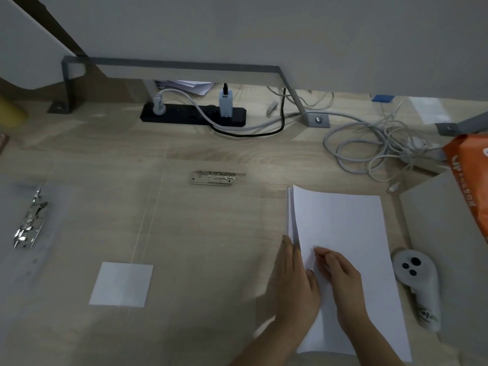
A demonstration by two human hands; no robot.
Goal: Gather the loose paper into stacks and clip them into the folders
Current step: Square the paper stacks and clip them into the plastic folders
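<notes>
At far left a clip [29, 220] is lying on a folder [14, 270]. At lower right my left grip [293, 283], fingers straight, is bracing the left edge of the stack [343, 223]; my right grip [342, 277], clasping nothing, is pressing fingertips [318, 251] onto it.

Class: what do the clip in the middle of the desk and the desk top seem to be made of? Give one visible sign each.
Clip: likely polished metal, silvery with bright glints. Desk top: pale wood or wood-look laminate, matte, with grain streaks.
</notes>
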